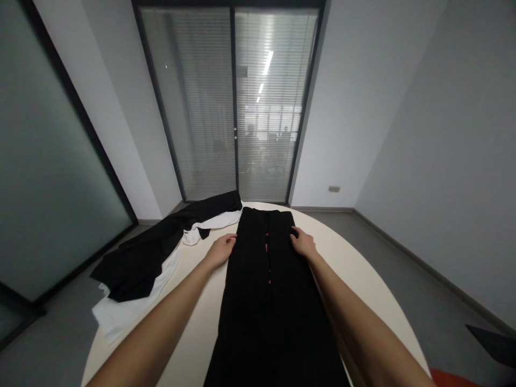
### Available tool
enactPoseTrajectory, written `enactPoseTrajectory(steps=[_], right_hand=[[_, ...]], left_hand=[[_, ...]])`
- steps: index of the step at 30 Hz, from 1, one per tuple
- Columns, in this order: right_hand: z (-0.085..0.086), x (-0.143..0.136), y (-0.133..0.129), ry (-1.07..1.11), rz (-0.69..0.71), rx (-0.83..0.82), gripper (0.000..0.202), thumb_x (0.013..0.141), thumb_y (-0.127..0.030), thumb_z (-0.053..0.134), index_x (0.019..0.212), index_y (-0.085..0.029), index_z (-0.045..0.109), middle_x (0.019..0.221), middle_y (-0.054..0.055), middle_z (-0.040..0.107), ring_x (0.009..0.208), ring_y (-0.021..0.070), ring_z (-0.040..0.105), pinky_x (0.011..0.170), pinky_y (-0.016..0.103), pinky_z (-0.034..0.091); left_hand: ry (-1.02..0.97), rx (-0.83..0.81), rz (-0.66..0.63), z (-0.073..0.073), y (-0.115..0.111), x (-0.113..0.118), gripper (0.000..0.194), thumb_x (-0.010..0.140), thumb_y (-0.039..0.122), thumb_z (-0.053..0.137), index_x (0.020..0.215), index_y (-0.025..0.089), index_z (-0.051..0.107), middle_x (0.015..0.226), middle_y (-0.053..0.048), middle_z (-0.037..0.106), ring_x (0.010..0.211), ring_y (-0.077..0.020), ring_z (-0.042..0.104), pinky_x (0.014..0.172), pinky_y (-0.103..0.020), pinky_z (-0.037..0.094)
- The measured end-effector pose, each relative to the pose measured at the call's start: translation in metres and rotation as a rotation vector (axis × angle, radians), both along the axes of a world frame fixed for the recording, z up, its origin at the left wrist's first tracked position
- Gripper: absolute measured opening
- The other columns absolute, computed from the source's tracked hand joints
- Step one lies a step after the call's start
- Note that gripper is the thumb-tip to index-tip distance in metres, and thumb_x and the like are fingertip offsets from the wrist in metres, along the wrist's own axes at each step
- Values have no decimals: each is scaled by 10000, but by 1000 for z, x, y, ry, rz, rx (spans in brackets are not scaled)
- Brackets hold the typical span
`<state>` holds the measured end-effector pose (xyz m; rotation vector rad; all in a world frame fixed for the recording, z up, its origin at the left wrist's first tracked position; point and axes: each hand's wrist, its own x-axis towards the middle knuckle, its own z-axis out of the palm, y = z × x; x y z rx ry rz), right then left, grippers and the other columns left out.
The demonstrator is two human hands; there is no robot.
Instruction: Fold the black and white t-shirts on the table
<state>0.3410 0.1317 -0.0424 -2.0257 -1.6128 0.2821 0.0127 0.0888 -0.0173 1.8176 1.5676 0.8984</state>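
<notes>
A long black garment (pixel 274 312), which could be a skirt or trousers, lies flat down the middle of the round table, its straight waist edge at the far end. Small pink spots show along a line down its centre. At its left edge, close to the waist, my left hand (pixel 221 250) has its fingers closed on the cloth. Level with it on the opposite edge, my right hand (pixel 304 243) grips the fabric between curled fingers and thumb. Part of the fingers of both hands is hidden from this angle.
On the left of the cream round table (pixel 342 252), a black garment (pixel 149 252) lies loosely over a white one (pixel 124 314), both along the rim. Beyond stand glass doors with blinds (pixel 266 118). Something red (pixel 451 378) and a dark object (pixel 494 344) show at lower right.
</notes>
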Motion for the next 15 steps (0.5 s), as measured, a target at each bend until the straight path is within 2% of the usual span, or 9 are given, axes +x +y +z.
enactPoseTrajectory(steps=[5, 8, 12, 15], right_hand=[[-6, 8, 29, 25, 29, 18, 413, 937, -328, 523, 1322, -259, 656, 1217, 104, 707, 1220, 307, 595, 1067, 510, 422], [-12, 12, 44, 35, 29, 38, 354, 931, -315, 525, 1219, -248, 721, 1165, 96, 731, 1178, 288, 629, 1076, 487, 426], [-19, 17, 60, 61, 29, 68, 320, 895, -245, 536, 1130, -237, 753, 1102, 77, 752, 1101, 258, 675, 1032, 416, 478], [-20, 22, 70, 79, 59, 102, 362, 876, -187, 517, 1168, -178, 731, 1160, 93, 736, 1105, 227, 678, 1015, 339, 494]], left_hand=[[-15, -24, -65, -2, 43, 11, 427, 947, 378, 454, 1174, 131, 719, 1219, -93, 726, 1176, -252, 640, 1020, -322, 456], [-5, -46, -95, -4, 64, 18, 432, 944, 394, 442, 1073, 119, 750, 1140, -97, 753, 1102, -258, 675, 963, -322, 488], [49, -79, -116, -8, 88, 29, 329, 888, 295, 491, 947, 120, 763, 968, -85, 779, 968, -264, 712, 915, -349, 517], [95, -52, -122, -9, 105, 38, 291, 826, 220, 542, 1005, 126, 752, 1094, -96, 755, 1089, -275, 675, 1018, -362, 471]])
